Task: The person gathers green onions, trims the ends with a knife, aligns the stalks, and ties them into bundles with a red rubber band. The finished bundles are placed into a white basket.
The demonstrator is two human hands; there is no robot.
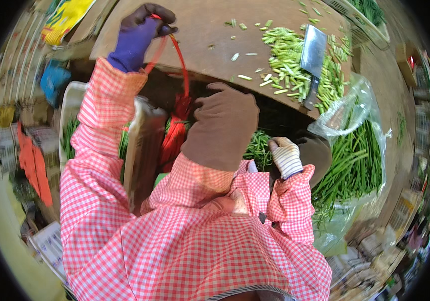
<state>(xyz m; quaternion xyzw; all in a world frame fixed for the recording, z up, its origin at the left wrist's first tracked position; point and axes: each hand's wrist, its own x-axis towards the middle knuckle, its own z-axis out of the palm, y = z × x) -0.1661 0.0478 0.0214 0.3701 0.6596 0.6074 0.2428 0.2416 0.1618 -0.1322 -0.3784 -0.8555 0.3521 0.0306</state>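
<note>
Raised at the table's left edge, my left hand, in a purple-and-black glove, grips a thin red plastic strip between its fingers. The strip runs down to a bundle of red strips beside my brown-clad knee. My right hand wears a striped white glove and is low by my other knee. Its fingers curl inward next to loose cut greens; whether it holds anything is hidden. To its right, long green stalks, possibly garlic chives, stick out of a clear plastic bag.
A cleaver lies on chopped pale-green stalks on the wooden table, its handle toward me. A white plastic crate stands at the far right. On my left are a white tub with greens and a yellow bag.
</note>
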